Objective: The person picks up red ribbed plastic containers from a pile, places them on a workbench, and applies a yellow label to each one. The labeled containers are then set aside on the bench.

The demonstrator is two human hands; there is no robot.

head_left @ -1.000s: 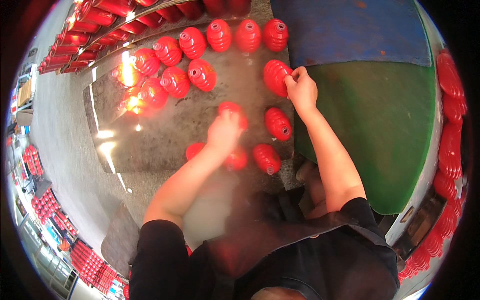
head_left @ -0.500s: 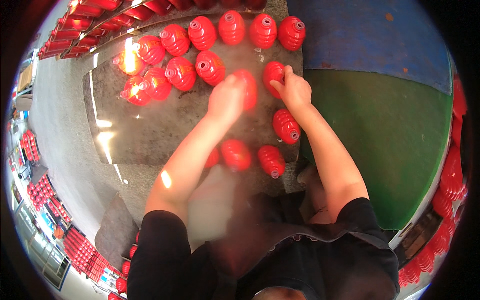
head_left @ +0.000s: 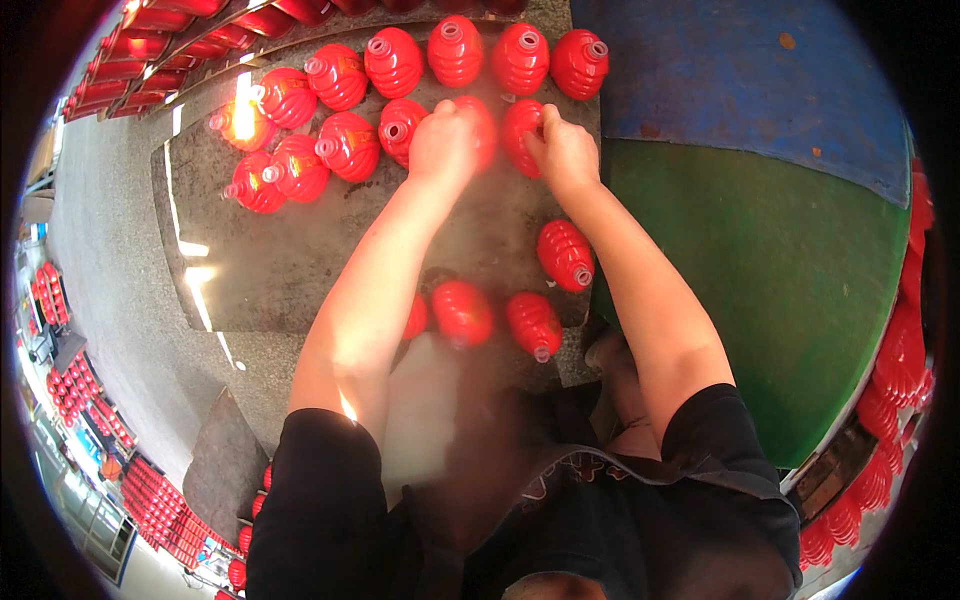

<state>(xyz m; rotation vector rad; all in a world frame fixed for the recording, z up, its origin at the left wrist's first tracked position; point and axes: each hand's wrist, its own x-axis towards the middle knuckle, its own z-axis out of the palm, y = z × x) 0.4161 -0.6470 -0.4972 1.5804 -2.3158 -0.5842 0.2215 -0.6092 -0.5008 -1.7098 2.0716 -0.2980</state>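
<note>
Hands [head_left: 442, 146] [head_left: 567, 154] hold two red bottles [head_left: 482, 136] [head_left: 520, 138] between them

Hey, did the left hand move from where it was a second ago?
Yes. Judged against the grey-brown board, the left hand has moved forward, up the picture, toward the far row of red bottles.

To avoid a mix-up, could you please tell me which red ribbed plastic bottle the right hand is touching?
The red ribbed plastic bottle immediately left of the right hand; it alone touches that hand.
</note>
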